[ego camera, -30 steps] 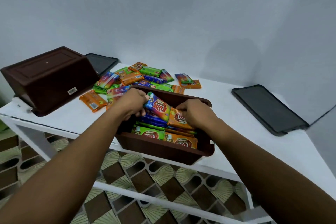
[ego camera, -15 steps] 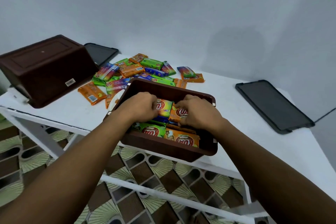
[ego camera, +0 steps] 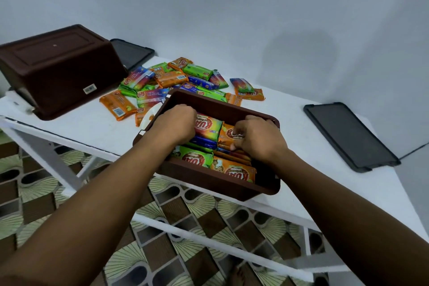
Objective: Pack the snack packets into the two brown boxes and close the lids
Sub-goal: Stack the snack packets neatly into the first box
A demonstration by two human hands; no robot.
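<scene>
In the brown box on the desk, a rainbow packet is gripped by the left hand, an orange packet by the right hand.

A second ago the left hand held the rainbow-striped snack packet tipped up on its edge, its printed face turned toward the right hand. Now that packet lies nearly flat on the blue snack packet under it, with the left hand's fingers curled over its end. The right hand has closed harder on the orange snack packet beside it, fingertips on top and thumb at the near edge. Both hands sit closer together and lower inside the open brown plastic box.
</scene>
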